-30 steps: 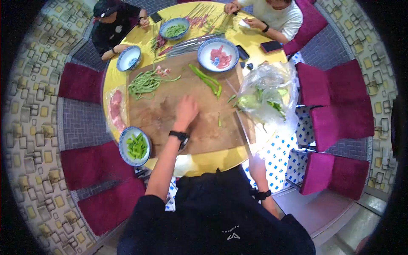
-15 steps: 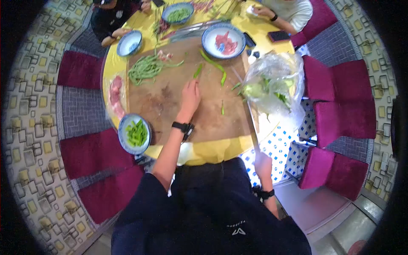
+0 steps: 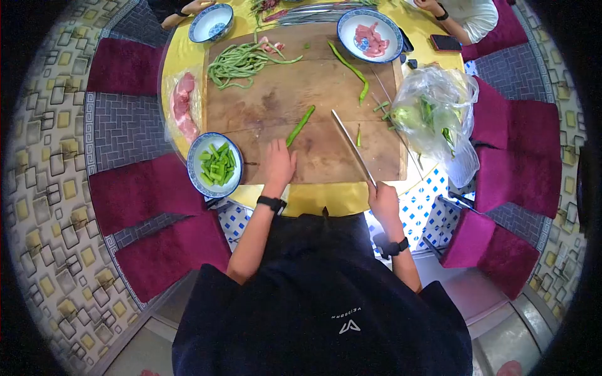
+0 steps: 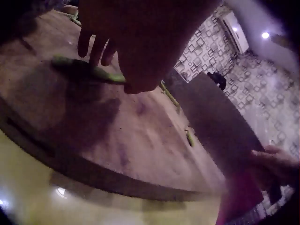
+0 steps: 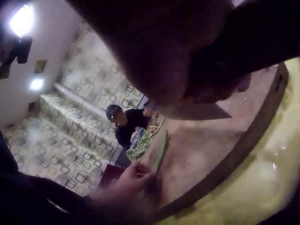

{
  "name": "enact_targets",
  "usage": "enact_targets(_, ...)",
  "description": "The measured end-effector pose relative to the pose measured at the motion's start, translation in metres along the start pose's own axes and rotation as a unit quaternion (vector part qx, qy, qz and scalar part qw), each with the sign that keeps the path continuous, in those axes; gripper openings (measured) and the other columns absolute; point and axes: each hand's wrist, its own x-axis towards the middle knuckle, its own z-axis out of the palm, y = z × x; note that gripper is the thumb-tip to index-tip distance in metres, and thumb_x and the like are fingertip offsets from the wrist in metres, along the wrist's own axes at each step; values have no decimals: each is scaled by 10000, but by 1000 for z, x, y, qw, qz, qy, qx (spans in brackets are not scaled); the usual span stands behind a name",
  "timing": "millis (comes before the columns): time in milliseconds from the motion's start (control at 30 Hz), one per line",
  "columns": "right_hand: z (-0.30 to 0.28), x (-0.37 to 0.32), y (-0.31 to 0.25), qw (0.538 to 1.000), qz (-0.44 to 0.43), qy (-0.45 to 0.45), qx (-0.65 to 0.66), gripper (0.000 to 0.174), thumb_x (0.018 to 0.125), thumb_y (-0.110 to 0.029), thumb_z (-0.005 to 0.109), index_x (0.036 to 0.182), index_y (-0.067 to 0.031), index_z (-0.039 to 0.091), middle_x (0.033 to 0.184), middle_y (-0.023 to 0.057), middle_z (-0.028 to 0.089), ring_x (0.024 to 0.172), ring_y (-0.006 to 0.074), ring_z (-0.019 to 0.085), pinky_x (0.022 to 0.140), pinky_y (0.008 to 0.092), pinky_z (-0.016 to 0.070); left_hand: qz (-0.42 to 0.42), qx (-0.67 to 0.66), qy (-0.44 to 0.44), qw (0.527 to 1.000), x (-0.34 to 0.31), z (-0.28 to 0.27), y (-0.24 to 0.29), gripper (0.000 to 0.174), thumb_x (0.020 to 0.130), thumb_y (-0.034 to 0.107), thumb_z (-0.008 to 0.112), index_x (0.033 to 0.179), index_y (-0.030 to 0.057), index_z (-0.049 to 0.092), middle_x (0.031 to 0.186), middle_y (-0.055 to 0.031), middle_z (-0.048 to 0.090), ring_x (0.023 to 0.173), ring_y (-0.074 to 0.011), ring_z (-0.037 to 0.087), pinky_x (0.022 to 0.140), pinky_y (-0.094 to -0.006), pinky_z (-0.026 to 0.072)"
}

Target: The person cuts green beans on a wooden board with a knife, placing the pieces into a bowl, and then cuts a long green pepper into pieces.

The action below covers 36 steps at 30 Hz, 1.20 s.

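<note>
A long green pepper (image 3: pixel 301 125) lies on the wooden board (image 3: pixel 251 119) in the head view. My left hand (image 3: pixel 278 164) holds its near end, fingers reaching along the board. Seen from the left wrist, the thumb is at one end of the pepper (image 4: pixel 110 76) and the fingertips (image 4: pixel 95 58) are along its far side. My right hand (image 3: pixel 384 203) grips the handle of a cleaver (image 3: pixel 354 145) at the board's near right edge, blade angled toward the board's middle. A second long pepper (image 3: pixel 351 70) and a small green piece (image 3: pixel 359 135) lie farther right.
A bowl of cut green pieces (image 3: pixel 217 166) is by the board's near left corner. Wrapped meat (image 3: pixel 183 106) lies left, long beans (image 3: pixel 238 62) at the back left, a meat bowl (image 3: pixel 371 39) at the back right. A plastic bag of vegetables (image 3: pixel 433 119) is right; others sit opposite.
My left hand has drawn back toward the near edge with the pepper, which it lifted from beside the other one. The cleaver has swung inward over the board. The head view has shifted.
</note>
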Motion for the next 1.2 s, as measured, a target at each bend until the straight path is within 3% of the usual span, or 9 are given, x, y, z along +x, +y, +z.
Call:
enact_targets(100,13,12,-21,998,-53,29,0,398,974,-260,638,725,51,642,674,314,596,668,514,613,632,555,487,58,-60,33,996,12,29,-20,205,898,129,666,1063,14,627,1082,-178,594,1023,-381,578,877,-468,490)
enact_targets(167,19,17,-42,999,-32,17,-3,395,975,-257,639,728,51,639,686,316,602,676,514,617,629,553,487,110,-99,47,988,11,34,-29,188,874,79,668,1056,32,674,1029,-130,605,986,-346,587,829,-454,506)
enact_targets(267,26,22,-64,1000,-21,11,-17,401,978,-256,638,724,54,632,682,316,599,679,515,617,624,553,484,151,-169,25,974,1,34,-40,222,876,28,682,1095,39,718,1033,-147,630,978,-357,611,825,-434,528)
enact_targets(467,42,41,-91,1000,-11,-4,-7,424,993,-280,628,745,64,652,671,326,580,672,521,613,609,558,475,141,-213,27,967,2,30,-43,295,872,-4,689,1151,78,739,1006,-116,629,919,-314,611,781,-392,533)
enact_targets(767,75,60,-92,998,-14,5,-60,472,992,-316,620,715,62,679,720,335,628,694,519,637,644,579,509,117,-275,-16,954,-3,46,-57,359,839,27,660,1193,64,707,1014,-112,603,952,-296,604,817,-414,528)
enact_targets(867,75,53,-92,999,-15,16,-35,472,993,-304,628,712,72,668,691,341,598,676,531,617,617,577,486,123,-95,47,987,-7,23,-45,337,839,34,661,1174,48,685,1026,-123,596,968,-313,596,830,-425,524)
enact_targets(967,62,46,-106,999,-2,11,-34,454,994,-291,633,728,76,663,680,342,586,667,534,608,607,574,476,99,-134,-36,985,-23,43,-67,311,873,80,708,1181,56,668,1126,-157,614,1020,-368,610,885,-457,519)
enact_targets(1067,52,31,-124,998,3,-25,-53,438,995,-293,630,756,72,667,696,338,597,679,527,616,615,572,484,130,-190,14,973,-22,37,-61,277,851,64,680,1127,38,673,1033,-117,600,974,-330,592,828,-430,521)
enact_targets(1200,64,31,-129,996,-8,-38,-82,439,1001,-305,620,775,68,669,702,340,603,703,523,627,632,569,502,127,-239,35,962,-22,41,-53,228,859,57,690,1086,35,690,1031,-100,619,966,-314,609,815,-418,529)
